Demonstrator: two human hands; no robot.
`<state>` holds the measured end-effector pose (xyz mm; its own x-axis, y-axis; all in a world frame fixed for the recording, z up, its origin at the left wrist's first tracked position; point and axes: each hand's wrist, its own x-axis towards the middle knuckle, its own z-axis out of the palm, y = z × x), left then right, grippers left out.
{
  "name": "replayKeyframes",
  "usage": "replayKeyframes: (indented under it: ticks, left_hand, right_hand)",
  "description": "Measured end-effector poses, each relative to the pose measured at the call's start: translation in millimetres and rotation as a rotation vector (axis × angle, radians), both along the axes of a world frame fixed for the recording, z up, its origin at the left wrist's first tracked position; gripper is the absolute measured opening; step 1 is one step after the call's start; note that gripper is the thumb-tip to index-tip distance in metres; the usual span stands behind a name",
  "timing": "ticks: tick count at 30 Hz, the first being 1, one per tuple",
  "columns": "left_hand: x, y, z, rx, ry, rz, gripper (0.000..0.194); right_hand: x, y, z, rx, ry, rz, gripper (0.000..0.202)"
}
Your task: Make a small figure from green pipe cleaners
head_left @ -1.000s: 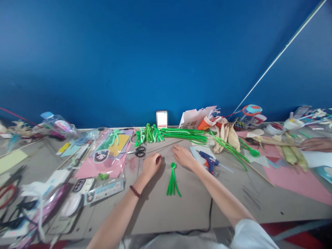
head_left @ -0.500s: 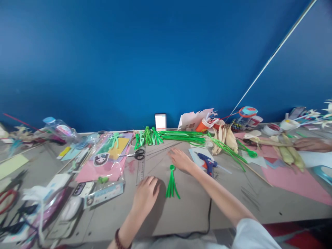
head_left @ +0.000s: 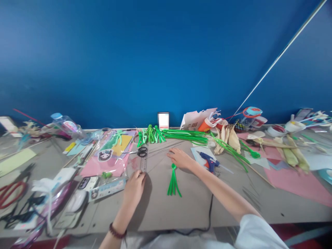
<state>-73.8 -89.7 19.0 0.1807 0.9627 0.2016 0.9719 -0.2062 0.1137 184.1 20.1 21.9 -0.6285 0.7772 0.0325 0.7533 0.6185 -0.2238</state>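
Note:
A green pipe-cleaner piece [head_left: 174, 181] with a round top and several spread strands lies on the grey table between my hands. My left hand [head_left: 135, 185] is at the near end of a clear ruler [head_left: 144, 163], its fingers curled over that end. My right hand [head_left: 180, 158] rests palm down just above the green piece, fingers stretched out, holding nothing. Black scissors [head_left: 141, 151] lie across the ruler's far part. Small green bundles [head_left: 150, 135] and long green stems [head_left: 185, 136] line the back of the table.
A blue glue gun [head_left: 210, 162] lies right of my right hand, its cable running to the front edge. Plastic-wrapped coloured paper [head_left: 103, 166] is at the left. Dried husks [head_left: 232, 138] and cups [head_left: 206, 124] stand back right. Red scissors [head_left: 11, 193] lie far left.
My left hand has moved left, away from the green piece, to the ruler's near end. My right hand stays nearly in place. The view has shifted slightly.

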Motion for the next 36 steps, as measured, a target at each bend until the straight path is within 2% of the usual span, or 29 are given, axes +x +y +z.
replayKeyframes:
  ticks: [5,9,13,17,20,23,26,29,32,34,36]
  left_hand:
    - [11.6,3.6,13.1,-0.108,0.113,-0.034,0.027]
    - [19.7,3.3,14.5,-0.135,0.174,-0.005,0.029]
    - [21.3,5.5,8.9,-0.098,0.186,0.032,0.030]
    - [16.7,6.1,10.1,0.033,0.120,0.044,0.022]
    - [14.2,4.5,24.4,0.182,0.010,0.028,0.020]
    - [14.2,3.4,47.9,0.286,-0.212,-0.033,0.014]
    - [16.5,5.8,73.2,0.263,-0.523,-0.107,0.009]
    - [24.5,15.1,93.5,0.281,-0.801,-0.159,0.008]
    - [41.2,31.8,102.9,0.205,-0.959,-0.213,0.023]
    - [54.8,44.8,101.2,0.081,-0.991,-0.233,0.026]
    - [66.4,56.3,94.1,0.023,-1.043,-0.231,0.021]
  right_hand:
    - [-3.3,0.5,3.4,0.001,0.025,0.013,0.039]
    - [-7.7,-1.7,7.3,0.008,0.034,0.044,0.035]
    - [-7.1,-3.0,8.9,0.005,0.047,0.038,0.033]
    - [-7.5,-1.9,10.7,0.003,0.083,0.028,0.029]
    - [-12.5,0.6,13.2,0.027,0.148,-0.013,0.027]
    - [-18.2,3.2,17.0,0.049,0.212,-0.058,0.020]
    - [-21.0,2.4,25.1,0.093,0.339,-0.085,0.022]
    - [-23.1,-4.9,39.2,0.098,0.542,-0.047,0.021]
    - [-28.5,-17.0,53.9,-0.048,0.799,-0.106,0.017]
    - [-33.0,-24.7,59.8,-0.230,0.945,-0.156,0.014]
    - [-36.1,-30.1,61.3,-0.400,1.033,-0.173,0.015]
